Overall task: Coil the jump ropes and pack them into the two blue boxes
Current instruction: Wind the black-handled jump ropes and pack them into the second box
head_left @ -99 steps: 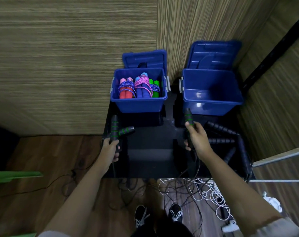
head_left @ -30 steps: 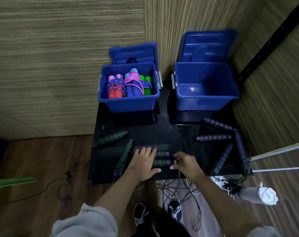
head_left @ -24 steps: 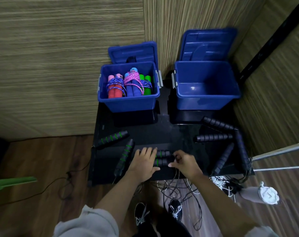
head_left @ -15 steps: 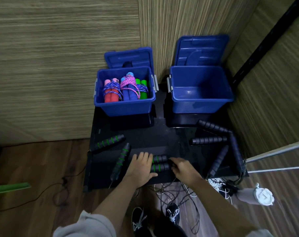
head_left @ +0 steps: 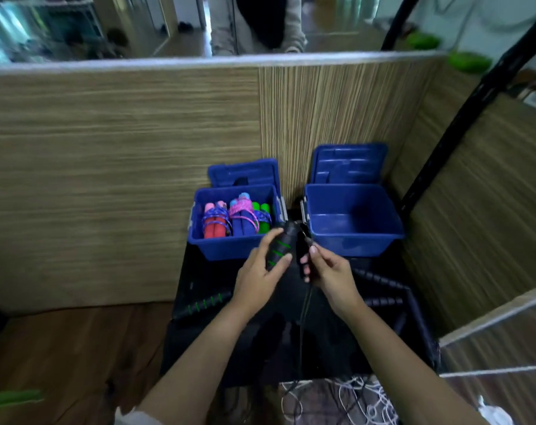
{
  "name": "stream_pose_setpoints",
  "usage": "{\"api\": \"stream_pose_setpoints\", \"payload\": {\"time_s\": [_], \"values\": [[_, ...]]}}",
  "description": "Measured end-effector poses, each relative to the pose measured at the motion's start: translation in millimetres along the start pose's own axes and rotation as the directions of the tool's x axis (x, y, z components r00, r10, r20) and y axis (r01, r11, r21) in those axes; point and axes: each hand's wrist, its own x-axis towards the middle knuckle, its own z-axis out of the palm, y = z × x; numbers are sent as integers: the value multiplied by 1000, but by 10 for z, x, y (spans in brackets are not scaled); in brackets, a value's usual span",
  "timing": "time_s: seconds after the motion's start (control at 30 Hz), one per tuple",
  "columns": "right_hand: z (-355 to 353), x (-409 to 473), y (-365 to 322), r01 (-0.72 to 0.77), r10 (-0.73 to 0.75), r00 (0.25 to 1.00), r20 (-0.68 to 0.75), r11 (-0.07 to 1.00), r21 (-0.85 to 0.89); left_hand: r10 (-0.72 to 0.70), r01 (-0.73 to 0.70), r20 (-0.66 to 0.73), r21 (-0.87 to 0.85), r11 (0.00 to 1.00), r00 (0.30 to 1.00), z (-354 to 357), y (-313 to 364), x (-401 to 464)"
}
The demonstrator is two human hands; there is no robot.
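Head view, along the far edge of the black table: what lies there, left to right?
Left blue box holding coiled coloured ropes → right blue box, with no ropes visible inside.

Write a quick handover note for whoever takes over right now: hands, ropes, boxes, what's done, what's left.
Left hand grips the green-striped handles, raised over the black table. Right hand pinches that rope's black cord.
Left box: holds three wrapped coloured ropes. Right box: looks empty. Both lids open.
Left to do: coil this rope, then the green-striped handle and black handles on the table; cords dangle to the floor.
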Motion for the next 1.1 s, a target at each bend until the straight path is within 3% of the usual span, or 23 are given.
{"api": "stream_pose_setpoints", "payload": {"time_s": [0.07,0.13,0.23,0.37,0.5,0.77,0.87,0.97,1.1], "values": [[177,-7,-63,25,-21,999,40,995,-93,-114,80,-83,-332,940,990,-119,169,161],[314,-20,-59,39,-20,995,98,979,-200,-169,79,-119,-542,836,978,-240,293,299],[453,-24,-67,-14,69,974,218,969,-246,-179,31,-158,-661,750,971,-333,425,366],[472,2,-122,-107,209,915,344,951,-292,-282,72,-139,-777,626,949,-376,478,344],[422,-69,-122,-101,291,845,449,910,-402,-309,121,-131,-727,676,942,-448,387,337],[131,-123,-389,112,231,850,474,799,-591,-305,17,-319,-667,745,897,-768,234,429],[108,-141,-577,260,173,865,471,648,-716,-277,-30,-403,-609,793,872,-972,212,472],[5,-167,-813,366,160,850,501,505,-782,-181,-56,-501,-420,906,846,-1226,109,506],[-144,-266,-1053,474,53,847,530,379,-795,-22,-95,-460,-230,968,888,-1446,67,449]]}}
